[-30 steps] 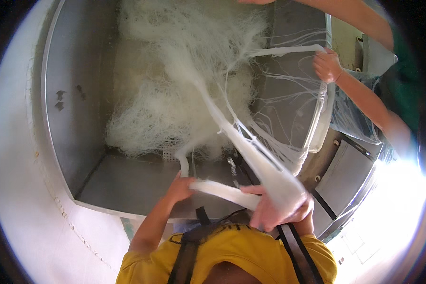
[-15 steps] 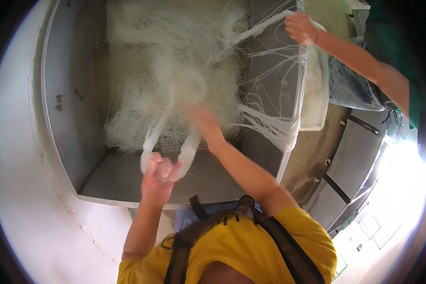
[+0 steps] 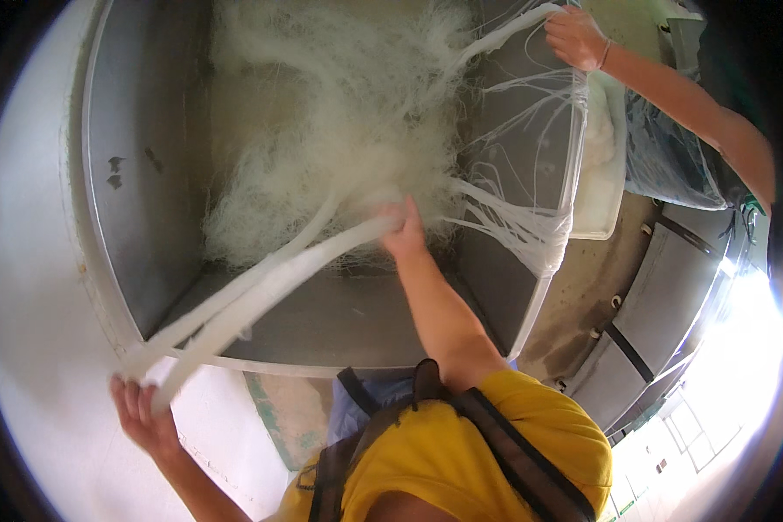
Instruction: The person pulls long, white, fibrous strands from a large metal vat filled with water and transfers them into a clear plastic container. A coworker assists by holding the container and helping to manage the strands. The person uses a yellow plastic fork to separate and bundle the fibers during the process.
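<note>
My left hand (image 3: pixel 144 416) is out past the front left corner of the metal tank, fingers closed round the looped end of a long white skein of noodles (image 3: pixel 294 271). Two bands of the skein stretch from it to the right, back into the tank. My right hand (image 3: pixel 403 230) is closed round one band over the near part of the loose mass; its fingertips are partly blurred. Beneath and beyond lies a tangled heap of thin white noodles (image 3: pixel 348 130), looking like vermicelli. A co-worker's hand (image 3: pixel 576 36) grips another bundle at the tank's far right edge.
The tank's metal rim (image 3: pixel 531 313) runs along the right, with strands (image 3: pixel 548 244) draped over it. Beyond stands a pale plastic tub (image 3: pixel 605 157) beside a clear plastic bag (image 3: pixel 665 148). Grey metal panels (image 3: pixel 648 296) are at right; a white wall (image 3: pixel 35 261) borders the left.
My left hand has swung left and toward me, drawing the skein out long over the rim. My right hand has shifted slightly and now grasps a band. The view has moved a little.
</note>
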The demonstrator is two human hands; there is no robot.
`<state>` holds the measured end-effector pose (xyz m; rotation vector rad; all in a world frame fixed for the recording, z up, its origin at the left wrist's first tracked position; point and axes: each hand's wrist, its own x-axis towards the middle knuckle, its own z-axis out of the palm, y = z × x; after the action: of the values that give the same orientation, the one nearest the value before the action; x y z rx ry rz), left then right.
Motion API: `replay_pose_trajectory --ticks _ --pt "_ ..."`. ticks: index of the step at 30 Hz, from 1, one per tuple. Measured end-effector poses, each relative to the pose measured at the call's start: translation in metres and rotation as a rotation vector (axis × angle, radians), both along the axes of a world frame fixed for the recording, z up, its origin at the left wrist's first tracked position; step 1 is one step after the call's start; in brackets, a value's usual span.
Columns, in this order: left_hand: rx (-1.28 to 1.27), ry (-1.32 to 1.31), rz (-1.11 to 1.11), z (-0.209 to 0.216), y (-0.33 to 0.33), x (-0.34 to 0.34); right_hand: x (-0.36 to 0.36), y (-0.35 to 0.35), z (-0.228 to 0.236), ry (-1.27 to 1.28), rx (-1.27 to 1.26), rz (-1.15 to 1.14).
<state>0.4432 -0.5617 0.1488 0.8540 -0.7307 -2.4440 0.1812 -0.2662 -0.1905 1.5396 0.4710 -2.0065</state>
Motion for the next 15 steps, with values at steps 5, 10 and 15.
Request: replay_pose_trajectory --ticks 5,10,15 --pt "0.060 -0.643 -0.073 -0.158 0.005 -0.007 0.007 0.006 0.096 0.156 -0.129 0.465" --pt "-0.160 -0.908 -0.605 -0.217 0.101 -0.112 0.045 -0.008 0.196 0.656 -0.363 1.104" --pt "0.689 -0.783 -0.781 -0.191 0.147 -0.183 0.079 -0.011 0.219 1.694 -0.536 1.888"
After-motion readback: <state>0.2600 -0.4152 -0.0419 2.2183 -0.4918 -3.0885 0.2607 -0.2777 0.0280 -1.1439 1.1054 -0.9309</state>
